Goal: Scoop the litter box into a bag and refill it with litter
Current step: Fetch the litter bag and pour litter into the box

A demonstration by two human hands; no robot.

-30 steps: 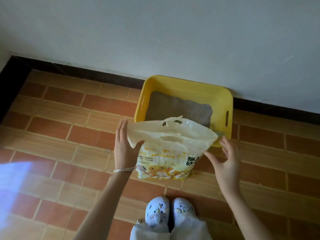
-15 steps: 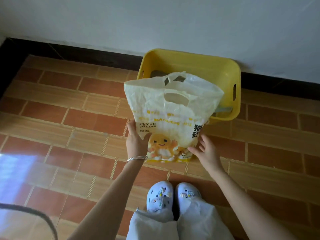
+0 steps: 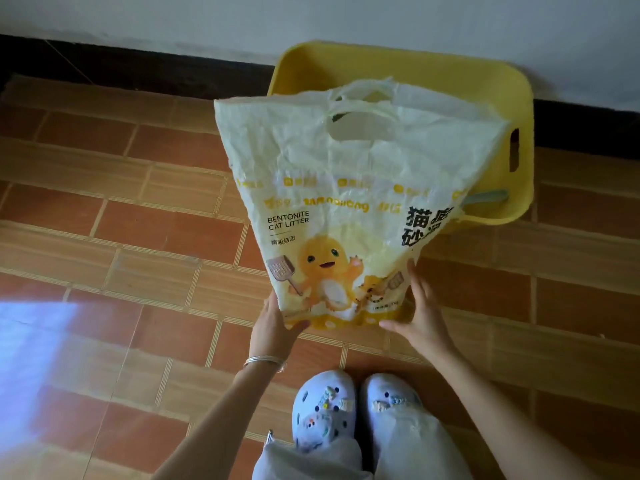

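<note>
Brown tiled floor (image 3: 166, 230) runs up to a dark baseboard under a pale wall, and the yellow litter box (image 3: 408, 67) sits against that wall. In front of the box I hold the cat litter bag (image 3: 349, 202), its cut-out handle end toward the box and covering most of the box's inside. My left hand (image 3: 273, 323) grips the bag's near bottom corner, thumb curled over the printed front. My right hand (image 3: 420, 315) clasps the other bottom corner, fingers up along the edge. A grey scoop handle (image 3: 486, 197) pokes out beside the bag at the box's near rim. My light clogs (image 3: 356, 410) stand nearest me.
</note>
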